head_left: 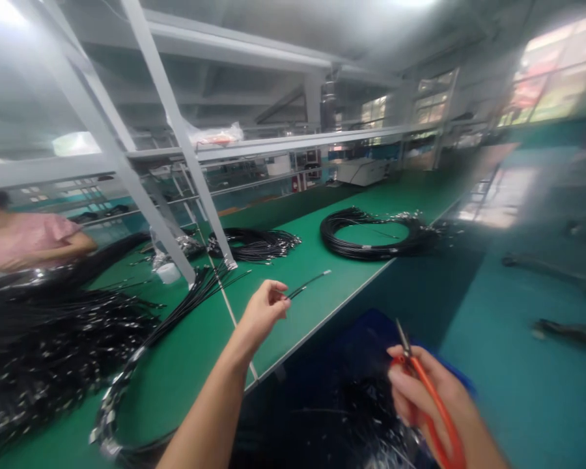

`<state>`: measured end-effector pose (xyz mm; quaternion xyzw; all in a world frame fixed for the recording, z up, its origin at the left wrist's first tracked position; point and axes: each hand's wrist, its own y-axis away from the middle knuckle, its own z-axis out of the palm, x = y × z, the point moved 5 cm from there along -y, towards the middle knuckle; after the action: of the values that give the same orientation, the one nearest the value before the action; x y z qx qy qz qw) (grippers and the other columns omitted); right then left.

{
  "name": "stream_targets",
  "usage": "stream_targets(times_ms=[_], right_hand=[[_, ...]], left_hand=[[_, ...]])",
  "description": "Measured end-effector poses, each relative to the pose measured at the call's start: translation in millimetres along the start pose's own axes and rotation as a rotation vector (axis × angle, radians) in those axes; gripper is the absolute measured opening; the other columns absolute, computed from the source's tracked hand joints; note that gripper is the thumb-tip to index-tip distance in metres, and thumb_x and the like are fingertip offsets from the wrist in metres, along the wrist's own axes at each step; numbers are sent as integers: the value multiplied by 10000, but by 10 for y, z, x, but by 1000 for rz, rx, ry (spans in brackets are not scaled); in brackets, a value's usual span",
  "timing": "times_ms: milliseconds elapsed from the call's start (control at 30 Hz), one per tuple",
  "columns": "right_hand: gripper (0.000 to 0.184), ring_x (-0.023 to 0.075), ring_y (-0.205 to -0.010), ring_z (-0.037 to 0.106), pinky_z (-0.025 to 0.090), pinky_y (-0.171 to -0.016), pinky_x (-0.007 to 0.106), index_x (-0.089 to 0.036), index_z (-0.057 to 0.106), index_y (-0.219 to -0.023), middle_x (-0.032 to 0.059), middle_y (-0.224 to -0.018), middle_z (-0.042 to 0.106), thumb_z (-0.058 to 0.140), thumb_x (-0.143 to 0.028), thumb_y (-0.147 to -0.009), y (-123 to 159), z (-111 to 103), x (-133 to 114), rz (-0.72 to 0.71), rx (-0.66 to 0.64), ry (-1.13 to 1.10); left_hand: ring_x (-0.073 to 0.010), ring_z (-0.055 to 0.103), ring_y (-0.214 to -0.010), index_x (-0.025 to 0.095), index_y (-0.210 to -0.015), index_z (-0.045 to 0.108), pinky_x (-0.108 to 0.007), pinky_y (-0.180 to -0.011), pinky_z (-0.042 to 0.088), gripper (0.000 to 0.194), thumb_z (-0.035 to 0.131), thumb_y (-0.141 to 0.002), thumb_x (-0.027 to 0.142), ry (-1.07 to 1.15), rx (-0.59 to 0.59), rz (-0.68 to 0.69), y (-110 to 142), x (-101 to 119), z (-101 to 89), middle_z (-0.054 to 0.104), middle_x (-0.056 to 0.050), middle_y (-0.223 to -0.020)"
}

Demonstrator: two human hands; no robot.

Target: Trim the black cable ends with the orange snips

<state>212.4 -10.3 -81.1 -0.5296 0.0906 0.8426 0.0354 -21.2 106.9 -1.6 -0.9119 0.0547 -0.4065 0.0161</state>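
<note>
L hand (266, 307) closed, thumb & fingers pinching thin blk cable (315, 279) over bench (356, 279), nr front edge. Cable's long axis runs from pinch out to R & away, pale tips free. R hand (452, 391) wrapped round red-handled cutters (426, 380), lower R, beyond bench edge; blades pt up, sl. L. L hand nearer cable; cutters well apart from it.

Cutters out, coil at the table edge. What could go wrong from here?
1. The red-handled cutters in the right hand could nick the left hand if brought to the black cable ends, which stick out only a little past its fingers.
2. The coil overhangs the green table; a bump might drag it off.
</note>
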Motion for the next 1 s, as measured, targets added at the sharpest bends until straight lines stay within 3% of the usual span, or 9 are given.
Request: stream_targets(times_ms=[100,167,300,367,500,600,733,1000], right_hand=[[321,81,-385,462,340,-401,187,-193,513,-917,-77,-480,518,723,-323,-712,8,145,-69,11,-1,-24],[310,79,-401,453,337,-404,184,-189,527,-918,-75,-493,517,720,-313,-710,19,193,-114,-10,24,-32],[319,68,-437,443,337,-403,172,-203,543,-942,-75,-572,526,733,-288,-700,66,188,-139,-67,94,-34],[329,70,-473,473,373,-439,174,-214,542,-957,-64,-621,565,738,-270,-698,108,176,-143,-108,122,-50],[377,100,-582,561,452,-560,212,-226,540,-979,-18,-754,657,754,-269,-671,201,182,-146,-151,171,-116],[372,102,-585,572,456,-565,217,-232,538,-981,-12,-770,672,746,-264,-675,234,217,-140,-145,170,-141],[350,90,-549,570,458,-548,210,-233,537,-961,-24,-745,667,741,-247,-677,229,277,-121,-129,132,-187],[351,87,-515,577,456,-518,200,-216,529,-928,-35,-691,649,754,-213,-658,200,345,-86,-83,137,-224]], left_hand=[[-133,576,-715,212,-953,587,-236,-639,456,150,589,-806,180,47,-72,214,348,537,214,621,6,-841],[-146,568,-734,220,-881,612,-254,-665,431,120,519,-842,154,-94,-40,458,615,842,346,612,-6,-832],[-191,548,-732,222,-814,662,-285,-637,407,166,505,-859,193,-327,93,642,989,1039,508,620,-41,-780],[-193,545,-722,219,-789,675,-281,-630,403,147,539,-839,195,-248,93,591,1055,979,539,615,-43,-754],[-122,509,-577,179,-742,651,-213,-541,383,50,629,-772,212,290,-211,207,1038,649,733,580,-6,-663],[-68,393,-471,156,-668,593,-175,-463,317,167,687,-723,282,624,-325,-13,1040,458,888,494,43,-547],[-39,298,-414,145,-633,572,-161,-398,221,220,709,-700,305,720,-334,-64,1044,387,958,441,67,-496],[-44,319,-436,143,-655,605,-151,-395,224,179,688,-728,285,675,-273,-80,1079,359,935,514,40,-532]])
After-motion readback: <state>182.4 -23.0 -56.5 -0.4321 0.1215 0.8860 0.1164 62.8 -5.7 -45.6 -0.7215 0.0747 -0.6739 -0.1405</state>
